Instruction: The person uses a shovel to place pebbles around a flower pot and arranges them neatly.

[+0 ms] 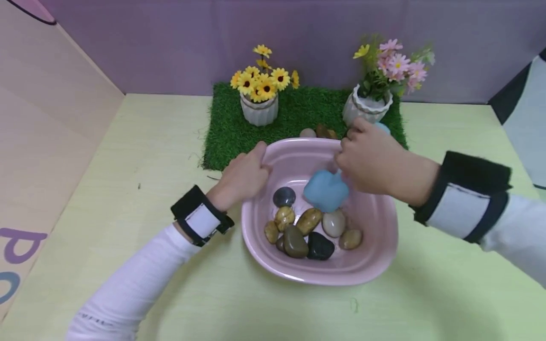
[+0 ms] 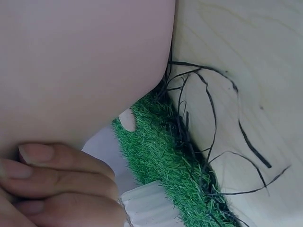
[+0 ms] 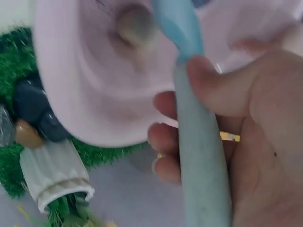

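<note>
A pink basin [image 1: 320,276] stands on the table with several smooth stones [image 1: 295,241] lying in it, brown, grey, pale and black. My left hand [image 1: 245,176] grips the basin's rim at the far left; in the left wrist view its curled fingers [image 2: 66,163] lie against the basin's outside. My right hand [image 1: 372,158], above the far right rim, holds a small blue shovel [image 1: 326,191]. Its broad blade is inside the basin, just beyond the stones. In the right wrist view, thumb and fingers wrap round the pale blue-grey handle [image 3: 201,156].
Behind the basin lies a green artificial-grass mat [image 1: 223,128]. On it stand a white pot of yellow flowers [image 1: 259,111] and a white pot of pink flowers [image 1: 362,110]. More stones [image 1: 308,133] sit on the mat by the far rim. A purple wall [image 1: 170,47] rises behind.
</note>
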A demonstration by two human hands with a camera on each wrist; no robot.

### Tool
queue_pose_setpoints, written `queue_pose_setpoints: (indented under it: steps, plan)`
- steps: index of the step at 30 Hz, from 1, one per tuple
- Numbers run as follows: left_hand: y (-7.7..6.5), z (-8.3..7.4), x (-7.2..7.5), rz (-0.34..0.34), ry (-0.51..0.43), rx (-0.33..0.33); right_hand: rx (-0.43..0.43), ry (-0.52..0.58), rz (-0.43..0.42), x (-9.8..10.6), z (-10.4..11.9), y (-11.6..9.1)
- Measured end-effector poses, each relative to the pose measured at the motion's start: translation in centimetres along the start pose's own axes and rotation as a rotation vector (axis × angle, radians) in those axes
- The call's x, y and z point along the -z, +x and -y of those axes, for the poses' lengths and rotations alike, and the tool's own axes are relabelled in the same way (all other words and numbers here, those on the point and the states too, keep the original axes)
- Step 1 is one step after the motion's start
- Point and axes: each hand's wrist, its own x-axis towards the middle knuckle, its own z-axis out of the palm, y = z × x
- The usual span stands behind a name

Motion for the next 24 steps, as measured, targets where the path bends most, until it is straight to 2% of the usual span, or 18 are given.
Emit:
queue_pose_setpoints:
  steps: [4,6,11,13,19,24]
  plan:
    - [0.0,-0.1,0.1,-0.004,0.006,0.000,0.005,-0.028,-0.077,-1.0,1.0,-0.4]
    - [-0.1,-0.2,0.1,-0.008,0.007,0.000,-0.005,0.004,-0.046,-1.1,1.2,-0.5]
    - [-0.1,-0.3,0.1,-0.014,0.008,0.007,-0.028,0.125,0.125,-1.1,1.3,-0.2]
    - [-0.1,-0.3,0.1,-0.011,0.007,0.011,-0.029,0.164,0.166,-1.1,1.2,-0.1]
    - [-0.1,-0.2,0.1,-0.010,0.003,0.016,-0.024,0.282,0.209,-1.5,0.9,0.2]
    - [-0.2,-0.2,0.0,-0.009,-0.008,0.010,-0.005,0.320,0.212,-1.8,0.8,0.6]
